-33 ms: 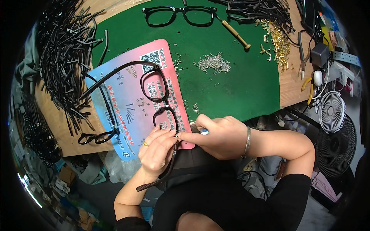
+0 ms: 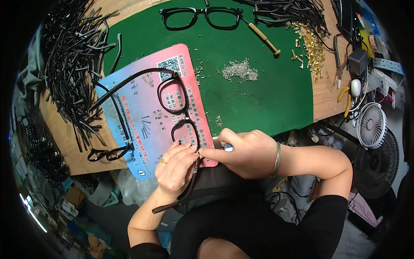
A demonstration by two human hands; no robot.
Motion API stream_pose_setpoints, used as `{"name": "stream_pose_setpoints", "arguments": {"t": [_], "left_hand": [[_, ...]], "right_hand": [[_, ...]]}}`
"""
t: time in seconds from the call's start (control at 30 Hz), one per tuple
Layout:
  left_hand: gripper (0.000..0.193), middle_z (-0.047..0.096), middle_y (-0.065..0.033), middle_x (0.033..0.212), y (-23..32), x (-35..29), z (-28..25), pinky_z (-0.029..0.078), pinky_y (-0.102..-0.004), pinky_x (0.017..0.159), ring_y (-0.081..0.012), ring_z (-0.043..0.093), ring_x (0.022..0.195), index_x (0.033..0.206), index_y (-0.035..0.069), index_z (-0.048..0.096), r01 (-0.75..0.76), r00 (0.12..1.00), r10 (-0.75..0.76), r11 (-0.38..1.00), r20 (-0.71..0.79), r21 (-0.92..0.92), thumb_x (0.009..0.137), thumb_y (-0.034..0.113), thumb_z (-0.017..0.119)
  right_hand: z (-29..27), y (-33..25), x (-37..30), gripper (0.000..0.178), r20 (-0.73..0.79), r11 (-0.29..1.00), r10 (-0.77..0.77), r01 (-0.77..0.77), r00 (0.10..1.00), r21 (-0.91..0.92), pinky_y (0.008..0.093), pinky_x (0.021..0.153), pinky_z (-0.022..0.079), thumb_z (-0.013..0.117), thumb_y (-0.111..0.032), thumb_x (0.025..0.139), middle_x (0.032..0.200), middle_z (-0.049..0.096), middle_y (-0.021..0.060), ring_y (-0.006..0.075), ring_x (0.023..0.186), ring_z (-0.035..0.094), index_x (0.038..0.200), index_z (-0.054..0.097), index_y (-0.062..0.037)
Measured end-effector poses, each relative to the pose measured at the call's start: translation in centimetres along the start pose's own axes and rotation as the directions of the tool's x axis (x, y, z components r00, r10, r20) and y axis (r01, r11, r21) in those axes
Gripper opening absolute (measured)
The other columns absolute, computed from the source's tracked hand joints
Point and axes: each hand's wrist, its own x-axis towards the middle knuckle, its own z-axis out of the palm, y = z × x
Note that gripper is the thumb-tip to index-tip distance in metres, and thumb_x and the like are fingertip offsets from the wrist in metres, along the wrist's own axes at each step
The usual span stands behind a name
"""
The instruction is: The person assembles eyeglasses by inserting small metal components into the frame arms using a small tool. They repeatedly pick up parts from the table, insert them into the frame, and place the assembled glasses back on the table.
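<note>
A dark-framed pair of eyeglasses (image 2: 187,105) lies over a pink and blue printed mat (image 2: 144,162), its near hinge at my fingertips. My left hand (image 2: 174,169) is closed on the frame's near corner, a gold ring on one finger. One temple arm (image 2: 166,209) hangs down past the table edge below this hand; the other stretches across the mat to the left. My right hand (image 2: 246,154) is closed, its fingertips meeting the left hand's at the hinge. Whatever it pinches is hidden; a shiny blue-white spot shows by the thumb.
On the green work surface (image 2: 271,101) lie a pile of tiny screws (image 2: 239,71), black eyeglasses (image 2: 201,19) and a brass-handled screwdriver (image 2: 264,39). Gold hinge parts (image 2: 316,54) are heaped right. Black temple arms (image 2: 71,64) pile up left, near another small frame (image 2: 108,154). A white fan (image 2: 371,125) stands right.
</note>
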Motion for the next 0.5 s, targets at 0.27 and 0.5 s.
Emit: {"name": "stream_pose_setpoints", "arguments": {"t": [0.27, 0.5], "left_hand": [[0.015, 0.068, -0.0081, 0.082, -0.7, 0.0, 0.3, 0.052, -0.0366, 0.082, -0.0224, 0.066, 0.078, 0.078, 0.003, 0.065, -0.062, 0.997, 0.062, 0.998, -0.036, 0.001, 0.067, 0.002, 0.075], [0.017, 0.068, -0.0085, 0.083, -0.8, -0.4, 0.4, 0.051, -0.0400, 0.083, -0.0233, 0.066, 0.080, 0.077, 0.003, 0.064, -0.055, 0.998, 0.054, 0.998, -0.027, -0.033, 0.065, 0.001, 0.076]], "right_hand": [[-0.2, 1.1, 1.0, 0.037, 0.036, 0.947, -0.171, 0.175, 0.985, -0.268, 0.0277, 0.038, 0.044, 0.057, -0.015, 0.072, 0.074, 0.047, 0.0042, 0.0137, 0.045, 0.052, 0.109, 0.055, -0.0117], [-0.4, 0.8, 1.3, 0.035, 0.086, 0.962, -0.143, 0.159, 0.986, -0.223, 0.0323, 0.040, 0.048, 0.059, -0.018, 0.074, 0.079, 0.050, 0.0087, 0.0204, 0.047, 0.057, 0.107, 0.053, -0.0082]]}}
